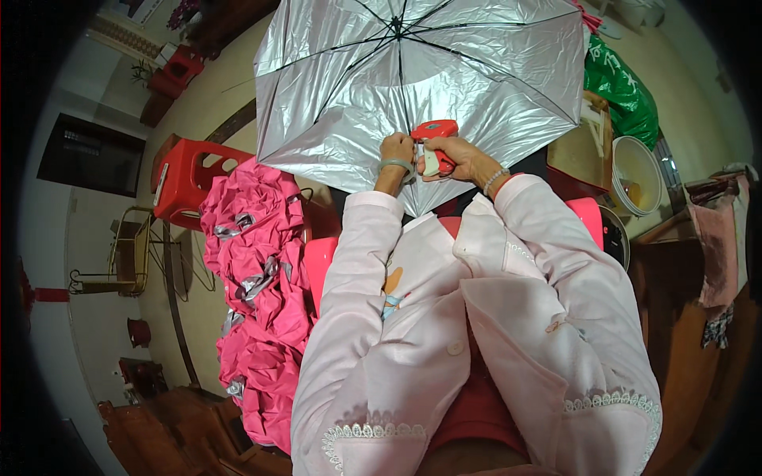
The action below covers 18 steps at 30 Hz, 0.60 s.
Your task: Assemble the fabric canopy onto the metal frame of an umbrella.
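An open umbrella (357, 103) spreads in front of me, its silver inner side up and its dark ribs meeting at the hub at the top. My left hand (397, 149) is closed on the umbrella's near part, around the end of a rib; its fingertips are partly hidden. My right hand (460, 155) grips a red and white hand-held tool (436, 131), whose exact kind I cannot make out. The tool lies over the silver cloth, just right of my left hand. A bangle sits on my left wrist and a beaded bracelet on my right.
Crumpled pink and silver cloth bundles (258, 278) are piled at my left, beside a red plastic stool (190, 178). To the right stand a white bucket (635, 174), a green bag (623, 83) and a wooden box (579, 155). A metal rack (131, 254) is at the far left.
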Motion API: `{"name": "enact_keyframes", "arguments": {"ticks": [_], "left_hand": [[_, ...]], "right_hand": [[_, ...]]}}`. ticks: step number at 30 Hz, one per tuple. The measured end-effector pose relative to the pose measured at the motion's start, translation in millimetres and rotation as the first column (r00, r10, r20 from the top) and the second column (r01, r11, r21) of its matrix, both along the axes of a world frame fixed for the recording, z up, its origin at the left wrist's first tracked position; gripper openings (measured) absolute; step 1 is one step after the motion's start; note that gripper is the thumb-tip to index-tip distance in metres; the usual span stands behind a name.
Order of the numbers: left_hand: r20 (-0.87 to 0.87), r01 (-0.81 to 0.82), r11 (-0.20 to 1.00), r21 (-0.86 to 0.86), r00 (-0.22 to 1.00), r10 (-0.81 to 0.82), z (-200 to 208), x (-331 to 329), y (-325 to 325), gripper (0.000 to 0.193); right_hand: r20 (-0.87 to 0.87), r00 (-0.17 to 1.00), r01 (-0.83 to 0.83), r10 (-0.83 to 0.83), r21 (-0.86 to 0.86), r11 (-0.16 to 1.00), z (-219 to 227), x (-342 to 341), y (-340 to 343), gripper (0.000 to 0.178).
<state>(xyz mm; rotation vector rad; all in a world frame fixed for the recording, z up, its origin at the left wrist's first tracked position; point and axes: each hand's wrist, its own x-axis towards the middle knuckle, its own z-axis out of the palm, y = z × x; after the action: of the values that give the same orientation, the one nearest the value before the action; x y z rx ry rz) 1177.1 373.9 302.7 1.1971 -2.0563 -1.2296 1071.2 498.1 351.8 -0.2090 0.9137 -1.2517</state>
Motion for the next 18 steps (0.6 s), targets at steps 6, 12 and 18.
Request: {"name": "enact_keyframes", "arguments": {"ticks": [6, 12, 18], "left_hand": [[-0.017, 0.015, 0.998, 0.060, 1.000, -0.014, 1.0, -1.0, 0.6, 0.019], [0.011, 0.005, 1.000, 0.010, 1.000, -0.005, -2.3, -0.9, -2.4, 0.022], [0.020, 0.013, 0.999, 0.043, 1.000, -0.014, -3.4, -2.6, -2.6, 0.023]], "right_hand": [[0.001, 1.000, 0.031, -0.031, 0.012, 0.999, 2.2, 1.2, 0.1, 0.021], [0.006, 1.000, 0.018, -0.018, 0.013, 1.000, 0.3, 0.3, -1.0, 0.022], [0.026, 0.999, 0.022, -0.023, 0.031, 0.999, 1.2, -0.6, 0.3, 0.024]]}}
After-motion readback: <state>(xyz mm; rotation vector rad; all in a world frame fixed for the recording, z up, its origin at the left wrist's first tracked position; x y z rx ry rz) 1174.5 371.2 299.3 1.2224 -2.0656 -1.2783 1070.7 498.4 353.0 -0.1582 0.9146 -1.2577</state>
